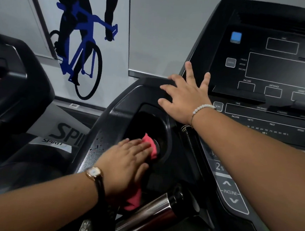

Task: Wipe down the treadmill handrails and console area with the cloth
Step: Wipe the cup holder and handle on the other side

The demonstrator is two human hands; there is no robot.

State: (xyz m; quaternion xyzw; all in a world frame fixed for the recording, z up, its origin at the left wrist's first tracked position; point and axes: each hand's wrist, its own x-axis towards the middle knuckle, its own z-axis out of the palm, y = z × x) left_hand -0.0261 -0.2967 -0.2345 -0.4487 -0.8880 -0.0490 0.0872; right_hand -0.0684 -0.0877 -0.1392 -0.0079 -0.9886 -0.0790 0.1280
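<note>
Cloth point(150, 146), pink, is on the left wing of the treadmill console point(277, 70), bunched at the near edge of the round cup holder point(147, 122). One end pokes out past the fingertips over the recess. The other end hangs out below the heel of the palm, just beside the handrail point(150, 210).

Left hand point(127, 160) lies flat on top of the cloth, palm down, fingers nearly straight and close together, thumb out to the side. It presses the cloth rather than wrapping round it. Watch point(94, 172) with a gold case and dark strap is on that wrist.

Right hand point(183, 99) is farther up, palm down on the top left corner of the console. Its fingers are spread wide and straight, holding nothing. The index and middle fingers reach toward the display panel; the others rest on the black ledge above the cup holder. White bead bracelet point(202, 108) is on that wrist. The right forearm crosses over the lower control panel.

Handrail is a chrome bar with a black collar, angled up from the bottom edge toward the console.

Incline pad point(230, 192) with up and down arrows sits near the right forearm, a "2%" mark just above it. Small wet-looking specks point(99, 144) dot the console's outer rim, left of the left hand.

Second treadmill point(15, 78) stands on the far left, with a "SPIRIT" logo low between the two machines. Poster point(81, 43) of a blue bicycle with a dark rider is on the wall behind.
</note>
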